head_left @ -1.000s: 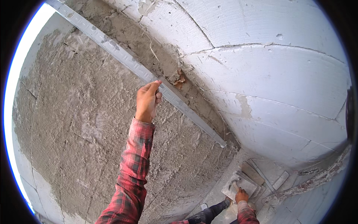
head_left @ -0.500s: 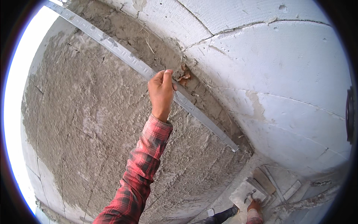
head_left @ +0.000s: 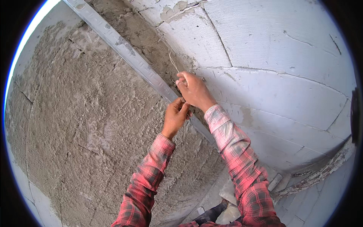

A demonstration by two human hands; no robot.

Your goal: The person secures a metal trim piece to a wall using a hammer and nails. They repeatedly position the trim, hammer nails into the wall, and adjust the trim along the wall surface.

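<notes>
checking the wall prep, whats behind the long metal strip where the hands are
Rough grey plaster lies behind the metal strip, with white blocks on its far side. The left hand and right hand cover the strip there.

light: even daylight, bright | glare: blown-out sliver at upper-left rim | shadows: soft, faint | focus: sharp centre, slight softening outward | distortion: strong fisheye bending, black corners

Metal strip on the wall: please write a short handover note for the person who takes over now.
Left hand: fingers pinched on the metal strip, at its edge.
Right hand: fingers closed on a thin string that runs up the wall.
Strip lies slanted between rough grey plaster and bare white blocks.
Done: plaster covers the left side.
Left: blocks on the right are bare.
</notes>
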